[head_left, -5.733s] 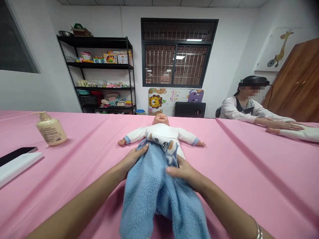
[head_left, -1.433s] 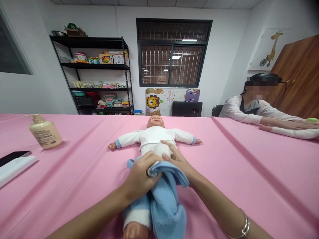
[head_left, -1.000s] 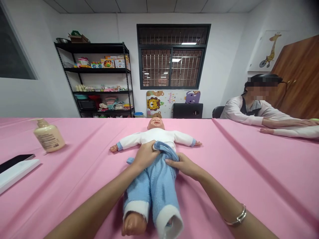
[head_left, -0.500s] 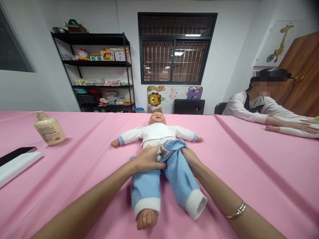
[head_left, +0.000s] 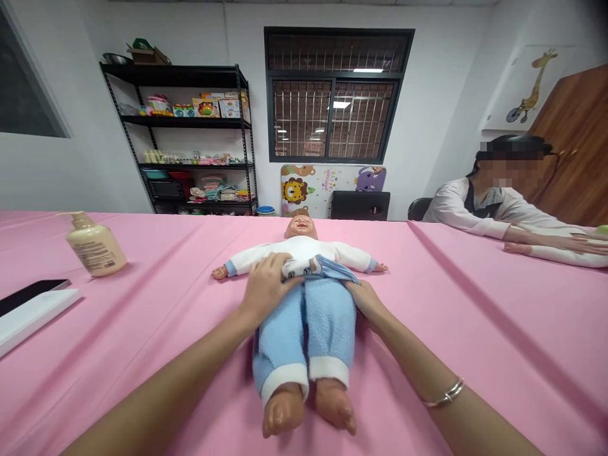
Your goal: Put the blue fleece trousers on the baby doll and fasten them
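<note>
Head view: the blue trousers (head_left: pixel 330 323) are on the legs of a doll (head_left: pixel 301 229), in the middle of the pink-covered surface (head_left: pixel 456 329). The doll lies on its back, with its head close to the far edge and both bare feet showing below the white cuffs. The waistband (head_left: pixel 304 268) is partly folded outward, and its white printed side is visible just below the white top (head_left: pixel 311 248), whose arms are stretched to both sides.

The left hand (head_left: pixel 266 285) pinches the waistband at one hip, between the thumb and the bent fingers. The right hand (head_left: pixel 368 301) touches the band at the other hip; its fingertips are hidden by the cloth, so I cannot tell if they are pressed together. A silver bracelet (head_left: pixel 446 394) is around the right wrist.

On the left part of the surface, a pump bottle (head_left: pixel 96 247) stands upright, and nearer lie a dark phone (head_left: pixel 31 293) and a white flat object (head_left: pixel 38 316). Near the right part of the far edge, another person (head_left: pixel 456 206) rests the hands on a white sleeve (head_left: pixel 565 254).
</note>
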The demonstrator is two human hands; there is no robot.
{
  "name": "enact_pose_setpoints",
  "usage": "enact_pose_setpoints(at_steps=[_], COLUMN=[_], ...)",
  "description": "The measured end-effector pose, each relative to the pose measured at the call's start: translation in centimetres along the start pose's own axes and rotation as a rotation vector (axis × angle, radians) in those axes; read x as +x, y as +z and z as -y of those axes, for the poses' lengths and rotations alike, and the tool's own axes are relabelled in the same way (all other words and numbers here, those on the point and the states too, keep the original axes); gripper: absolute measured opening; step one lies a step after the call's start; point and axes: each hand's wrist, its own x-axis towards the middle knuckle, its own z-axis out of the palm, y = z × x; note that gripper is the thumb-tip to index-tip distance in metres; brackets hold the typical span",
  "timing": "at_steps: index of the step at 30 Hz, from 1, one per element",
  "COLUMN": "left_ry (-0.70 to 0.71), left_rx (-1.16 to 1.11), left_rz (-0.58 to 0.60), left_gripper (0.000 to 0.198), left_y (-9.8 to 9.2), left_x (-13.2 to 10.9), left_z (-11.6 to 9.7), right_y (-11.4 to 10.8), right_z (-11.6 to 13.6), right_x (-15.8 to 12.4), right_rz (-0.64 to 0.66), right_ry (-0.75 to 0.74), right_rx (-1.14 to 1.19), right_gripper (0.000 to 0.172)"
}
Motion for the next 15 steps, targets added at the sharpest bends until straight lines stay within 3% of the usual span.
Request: enact_pose_setpoints(at_steps=[2,3,5,7,8,12,15], left_ry=[-0.180,-0.272,-0.354,-0.320,-0.284,-0.250,-0.314], left_rx=[-0.062,-0.139,-0.339,-0.541,-0.623,-0.773,-0.811], left_rz=[-0.017,0.072,0.366,0.570,0.611,0.649,0.556], left_gripper=[0.038,0.040,0.044,0.044,0.043,0.043,0.035], left_y=[-0.6,-1.0,-1.7,-2.2,-2.5,-2.5,-1.7], left_x=[0.7,0.9,1.1,1.0,0.9,0.8,0.8], left_z=[2.3,3.4,5.2,5.9,5.9,4.9,4.7], right_y=[-0.6,-0.7,-0.7,-0.4,-0.3,0.0,0.0], right_z=[-0.3,-0.4,-0.4,-0.3,-0.1,0.2,0.0], right_x=[0.6,0.8,0.9,0.6,0.4,-0.4,-0.3], right_rz=[-0.106,-0.133,-0.126,-0.067,-0.019,0.126,0.124], right_ry=[-0.105,-0.174,-0.295,-0.322,-0.299,-0.118,-0.049], right_rx=[-0.179,-0.227,-0.196,-0.097,-0.049,0.068,0.144], right_gripper=[0.019,0.018,0.028,0.039,0.040,0.036,0.033])
